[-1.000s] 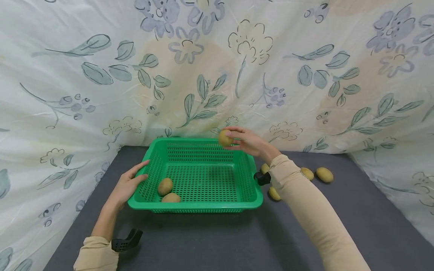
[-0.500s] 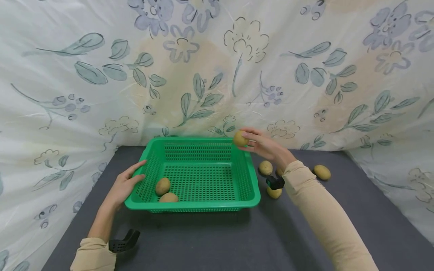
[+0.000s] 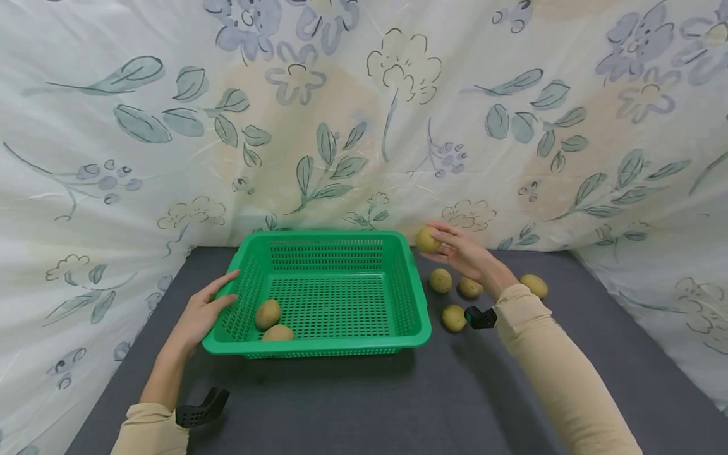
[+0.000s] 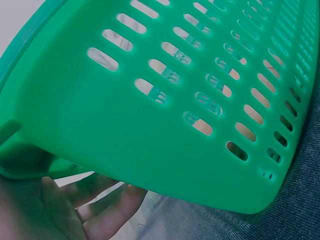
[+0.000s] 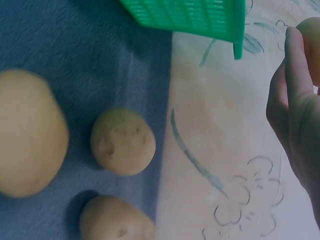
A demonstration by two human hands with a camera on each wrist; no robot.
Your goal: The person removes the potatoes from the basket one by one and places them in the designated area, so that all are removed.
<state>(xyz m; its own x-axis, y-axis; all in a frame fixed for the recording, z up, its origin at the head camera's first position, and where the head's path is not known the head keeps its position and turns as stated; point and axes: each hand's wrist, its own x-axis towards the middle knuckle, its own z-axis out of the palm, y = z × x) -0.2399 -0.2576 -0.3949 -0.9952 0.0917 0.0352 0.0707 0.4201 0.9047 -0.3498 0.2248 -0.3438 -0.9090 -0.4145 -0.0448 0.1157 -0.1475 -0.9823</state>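
Note:
My right hand [image 3: 463, 251] holds a potato [image 3: 428, 240] between thumb and fingers, raised just beyond the back right corner of a green plastic basket [image 3: 315, 343]. In the right wrist view that potato [image 5: 311, 50] shows only in part at the right edge. My left hand [image 3: 199, 316] rests at the basket's left rim, its thumb over the edge; the left wrist view has the fingers [image 4: 122, 207] under the rim, outside the slotted wall. Two potatoes lie inside at the front left, one being the upper potato [image 3: 268, 314].
Right of the basket several potatoes lie on the dark grey cloth: a near potato [image 3: 454, 318], a potato [image 3: 440, 280] behind it, another potato [image 3: 469, 287] beside that, and a farther potato [image 3: 533, 285]. A floral curtain [image 3: 341, 126] hangs along the table's back.
My right hand has moved right with the potato, from over the basket's back rim to outside its right corner. The left hand stays at the rim. The view has shifted slightly.

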